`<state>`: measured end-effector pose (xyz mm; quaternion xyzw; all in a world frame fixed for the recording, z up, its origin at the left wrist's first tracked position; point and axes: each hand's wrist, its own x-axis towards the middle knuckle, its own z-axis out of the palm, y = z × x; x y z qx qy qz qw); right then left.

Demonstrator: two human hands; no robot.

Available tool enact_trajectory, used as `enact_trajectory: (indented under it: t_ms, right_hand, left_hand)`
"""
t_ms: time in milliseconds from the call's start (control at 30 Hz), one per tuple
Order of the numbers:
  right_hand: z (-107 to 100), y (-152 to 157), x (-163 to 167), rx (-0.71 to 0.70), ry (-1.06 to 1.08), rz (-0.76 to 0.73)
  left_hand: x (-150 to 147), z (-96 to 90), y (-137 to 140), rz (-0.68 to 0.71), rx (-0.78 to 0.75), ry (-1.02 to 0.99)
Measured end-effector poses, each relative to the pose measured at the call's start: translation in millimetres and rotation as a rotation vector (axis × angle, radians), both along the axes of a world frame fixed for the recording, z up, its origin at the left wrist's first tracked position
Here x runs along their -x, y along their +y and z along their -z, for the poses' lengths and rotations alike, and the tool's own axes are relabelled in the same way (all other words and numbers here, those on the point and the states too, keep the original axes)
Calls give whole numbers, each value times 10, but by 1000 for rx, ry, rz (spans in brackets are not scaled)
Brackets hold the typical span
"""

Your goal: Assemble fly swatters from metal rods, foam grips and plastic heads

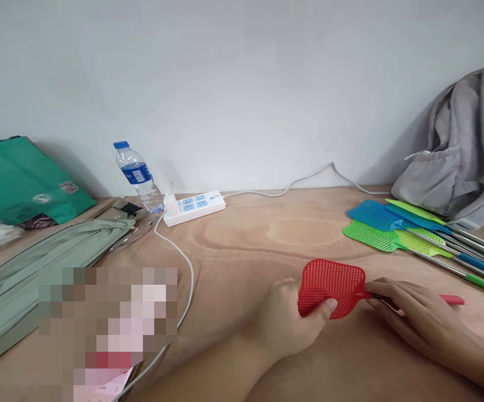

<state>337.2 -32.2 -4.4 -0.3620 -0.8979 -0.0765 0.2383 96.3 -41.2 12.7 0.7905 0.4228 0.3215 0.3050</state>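
A red fly swatter (334,279) is held just above the wooden table in front of me. My left hand (294,318) grips the left edge of its mesh head, thumb on top and fingers underneath. Around the thin shaft, close to the head, my right hand (413,312) is closed with its fingers bent over it. The swatter's red handle end sticks out past the right hand. Part of the shaft is hidden by that hand.
Several blue and green fly swatters (375,215) lie in a pile at right, before a grey backpack (455,139). A white power strip (195,207) with its cord, a water bottle (139,178), a grey-green bag (53,251) and a green bag (28,178) are at left.
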Motion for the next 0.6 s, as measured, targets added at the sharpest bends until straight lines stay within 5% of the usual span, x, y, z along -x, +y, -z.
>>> enact_trajectory:
  t_ms: [167,400,500,600]
  right_hand:
    - [42,86,-20,158,40,-18]
    - [-191,128,-107,542,13,-165]
    - [-224,134,-131,524,28,-212]
    - [-186,144,-154,351,3,-203]
  left_hand:
    - [21,57,92,-19,-56,-23]
    - [95,62,114,166,-594,122]
    - [100,55,102,186,-707,133]
    - [53,50,77,113,-516,68]
